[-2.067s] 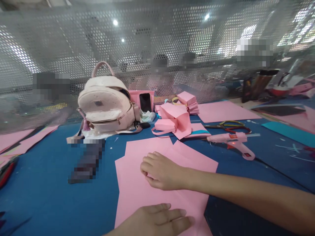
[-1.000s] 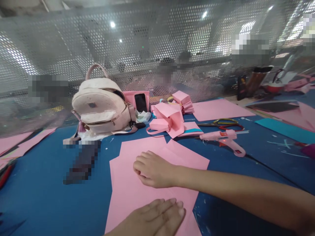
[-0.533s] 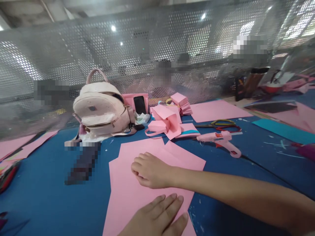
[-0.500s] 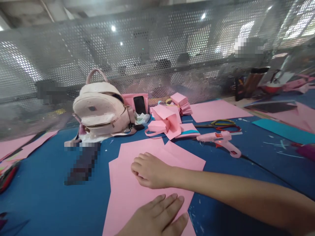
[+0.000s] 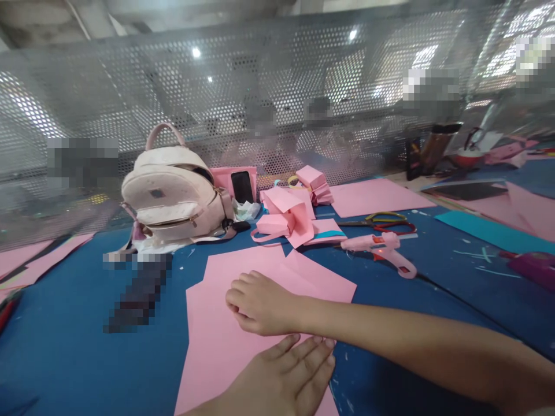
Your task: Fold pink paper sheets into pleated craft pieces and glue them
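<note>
The right hand rests on the pink paper sheet, fingers curled loosely and gripping nothing. The left hand lies flat on the sheet's near edge, fingers spread. The sheet lies on the blue worktop, with a pink glue gun well apart.

Blue table. Pale pink backpack at back left, phone upright just beside it. Folded pink paper boxes mid-table. Pink glue gun right of them, scissors just behind it. Perforated metal screen along the far edge.
</note>
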{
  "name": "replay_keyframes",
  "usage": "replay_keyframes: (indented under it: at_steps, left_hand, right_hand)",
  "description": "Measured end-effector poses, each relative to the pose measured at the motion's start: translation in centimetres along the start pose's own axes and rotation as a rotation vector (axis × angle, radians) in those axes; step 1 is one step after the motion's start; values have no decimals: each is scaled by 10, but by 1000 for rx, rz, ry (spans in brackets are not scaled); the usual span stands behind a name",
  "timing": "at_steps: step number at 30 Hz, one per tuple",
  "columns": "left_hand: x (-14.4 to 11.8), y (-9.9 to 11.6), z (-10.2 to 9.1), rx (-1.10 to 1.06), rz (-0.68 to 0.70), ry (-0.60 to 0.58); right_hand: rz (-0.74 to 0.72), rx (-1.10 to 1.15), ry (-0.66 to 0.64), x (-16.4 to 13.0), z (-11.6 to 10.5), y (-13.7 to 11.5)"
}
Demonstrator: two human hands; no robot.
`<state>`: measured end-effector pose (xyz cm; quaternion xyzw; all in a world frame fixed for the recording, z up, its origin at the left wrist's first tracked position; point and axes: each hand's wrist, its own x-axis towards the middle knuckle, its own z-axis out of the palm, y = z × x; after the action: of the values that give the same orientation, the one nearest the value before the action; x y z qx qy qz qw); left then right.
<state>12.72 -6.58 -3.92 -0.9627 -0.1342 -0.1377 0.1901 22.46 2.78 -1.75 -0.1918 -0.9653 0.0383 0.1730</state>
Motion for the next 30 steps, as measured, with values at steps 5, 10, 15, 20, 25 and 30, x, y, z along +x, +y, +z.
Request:
replay_keyframes:
  at_steps: [5,10,15,20,25,30]
  left_hand:
    - [9,-2,3,-123,-39,-67]
    - [15,-9,0,-409,-68,-147]
    - [19,-15,-14,-652,-116,-197]
    - [31,-21,-17,-751,-102,-186]
    - [40,-15,-7,-777,-186,-111]
    - [47,-10,1,-795,-256,-85]
  right_hand:
    - [-6,-6,1,1,0,1]
    - [-33,-13,-8,2,-1,3]
    - [-54,-53,-14,3,0,2]
    - [-153,-106,-55,7,1,2]
    - [-223,-129,-87,12,2,4]
    - [-258,-122,-99,15,1,5]
